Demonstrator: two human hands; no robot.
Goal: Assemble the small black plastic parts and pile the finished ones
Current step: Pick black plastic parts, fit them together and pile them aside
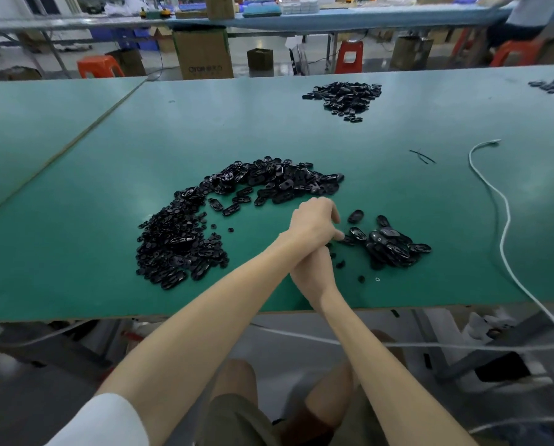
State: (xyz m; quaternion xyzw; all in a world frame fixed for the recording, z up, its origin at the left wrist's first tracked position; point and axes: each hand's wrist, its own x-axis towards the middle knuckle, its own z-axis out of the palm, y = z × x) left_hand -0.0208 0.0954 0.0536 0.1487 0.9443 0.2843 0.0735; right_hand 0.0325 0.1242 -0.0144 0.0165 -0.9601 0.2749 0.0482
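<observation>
Assembly work at a green counter (76,188), wrists crossed.
Right of the big crescent heap of loose black parts (185,239) sits the smaller pile of finished ones (394,249); between heap and pile the left hand (314,220) lies over the right hand (312,273). Left fingers (338,233) curl down at a small piece; whether they pinch it I cannot tell. Right fingers are hidden. Likely risk: a crossed forearm sweeps stray pieces (360,279) off the counter, or muddles finished with loose.
</observation>
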